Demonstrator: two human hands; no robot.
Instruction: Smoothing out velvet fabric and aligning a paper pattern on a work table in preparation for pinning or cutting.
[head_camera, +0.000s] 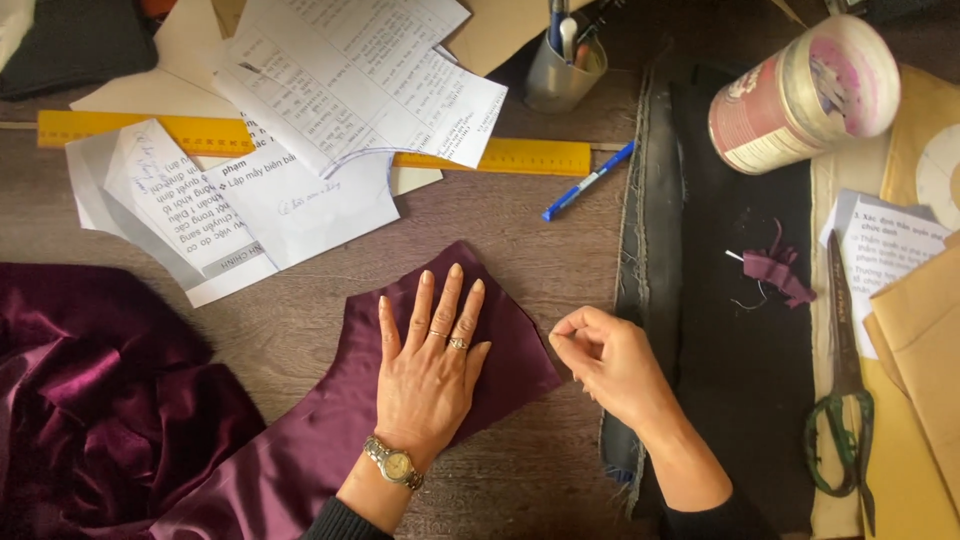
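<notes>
Your left hand (432, 352) lies flat, fingers spread, pressing the plum-coloured satin fabric piece (400, 400) onto the wooden counter (560, 240); keep that palm weight even so the slippery cloth does not creep. Your right hand (600, 362) sits just beside the cloth's right corner, fingertips pinched together, perhaps on a pin or thread too small to make out; work close to the edge in short moves. Crumpled dark purple velvet heap (90, 400) crowds the left side. Printed paper sheets (300, 130) overlie a long yellow ruler (510, 155) above. Blue pen (588, 181) lies near, dark grey frayed cloth strip (650, 250) borders your right wrist and could snag. Green-handled scissors (845, 400) rest well apart, beside a small purple fabric scrap (775, 272) and a tipped pink-labelled tin can (800, 95)
</notes>
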